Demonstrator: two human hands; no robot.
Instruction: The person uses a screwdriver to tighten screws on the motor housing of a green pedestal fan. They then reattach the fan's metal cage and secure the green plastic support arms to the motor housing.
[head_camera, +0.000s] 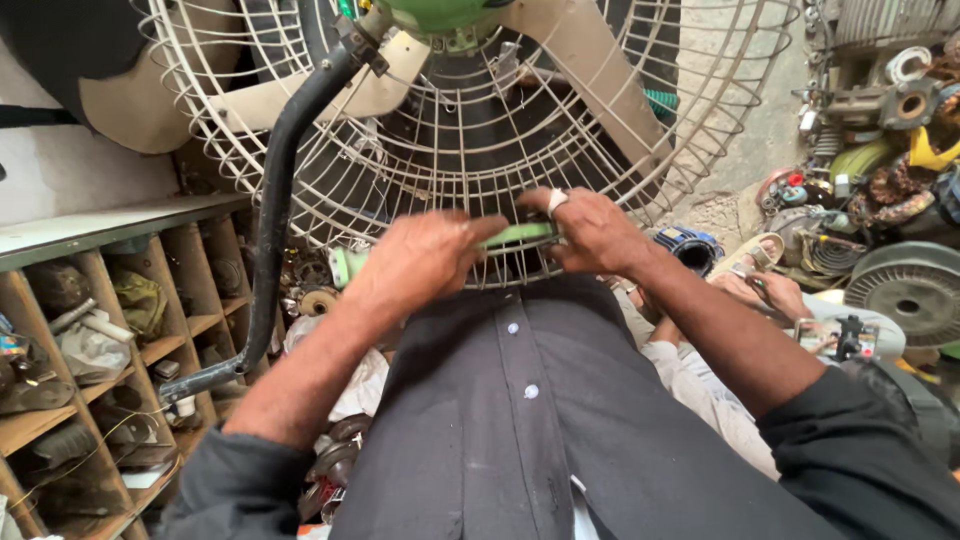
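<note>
1. A large cream wire fan guard (440, 150) was seen filling the upper middle of the view, its rings and spokes curving round pale blades (590, 70) and a green motor hub (445, 15).
2. A black bent pipe (275, 200) was seen running down the guard's left side towards a wooden shelf unit (100, 330) packed with parts.
3. Motors and coils (880, 200) were seen piled at the right, so that little free room was left on either side.
4. A narrow green strip (520, 235) was held against the guard's lower rim, just above the black shirt (520, 420); its long axis lay level, left to right.
5. The left hand (420, 260) was closed on the strip's left end.
6. The right hand (590, 230), wearing a ring, was gripped on its right end.
</note>
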